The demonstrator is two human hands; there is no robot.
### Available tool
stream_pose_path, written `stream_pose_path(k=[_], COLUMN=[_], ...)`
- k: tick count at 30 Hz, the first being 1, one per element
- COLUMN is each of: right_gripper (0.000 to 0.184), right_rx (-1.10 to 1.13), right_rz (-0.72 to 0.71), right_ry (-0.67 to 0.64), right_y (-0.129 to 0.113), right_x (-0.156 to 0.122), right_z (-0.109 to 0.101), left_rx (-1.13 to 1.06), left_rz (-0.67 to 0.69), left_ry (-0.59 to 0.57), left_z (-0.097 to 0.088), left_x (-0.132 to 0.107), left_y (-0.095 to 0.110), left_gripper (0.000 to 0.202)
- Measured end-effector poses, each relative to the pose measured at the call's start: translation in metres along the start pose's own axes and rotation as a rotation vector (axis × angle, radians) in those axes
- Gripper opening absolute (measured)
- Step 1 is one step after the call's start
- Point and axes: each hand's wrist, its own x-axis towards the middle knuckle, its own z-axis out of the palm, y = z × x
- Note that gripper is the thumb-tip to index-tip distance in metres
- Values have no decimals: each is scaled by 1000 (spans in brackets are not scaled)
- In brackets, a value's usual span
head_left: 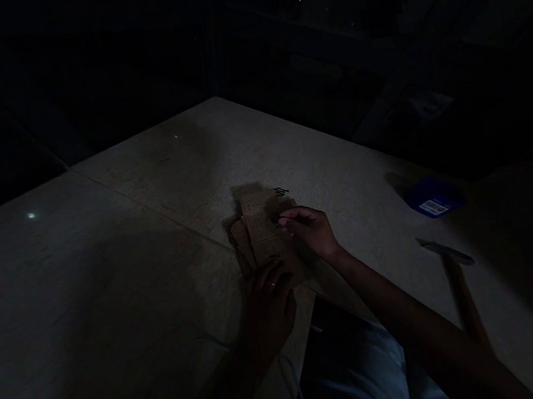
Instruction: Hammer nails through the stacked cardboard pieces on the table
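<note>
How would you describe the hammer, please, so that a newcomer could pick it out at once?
Start with the pale work surface and look to the right, beyond the right hand. There the hammer lies just nearer the person than a labelled blue object. Its long brownish handle and narrow grey head set it apart from that blue neighbour.

Passage lies left of the cardboard; hammer and blue object obstruct right.

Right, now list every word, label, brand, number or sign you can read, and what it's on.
No text can be read here.
Label on the blue item: pale and reddish, its print too small and blurred to read.
Brown cardboard by the hands: small dark marks, no legible writing.
</note>
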Motion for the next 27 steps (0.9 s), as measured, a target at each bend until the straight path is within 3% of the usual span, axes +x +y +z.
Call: stream_pose_path(k=[6, 13, 21, 27], right_gripper=[29, 21, 27, 29], right_rx=[139, 148, 74, -107], right_rz=[60, 115, 53, -66], right_ry=[238, 284, 233, 94], right_y=[20, 39, 41, 22], right_x=[52, 81, 71, 29], right_z=[-14, -11, -16, -15], left_rx=[-16, 8, -27, -12], left_rz=[12, 7, 4, 10], left_ry=[21, -15, -1, 5], left_z=[3, 3, 2, 2], left_x=[-1, -2, -1, -2], left_y=[-2, -3, -2, -2], left_gripper=[30, 31, 31, 31])
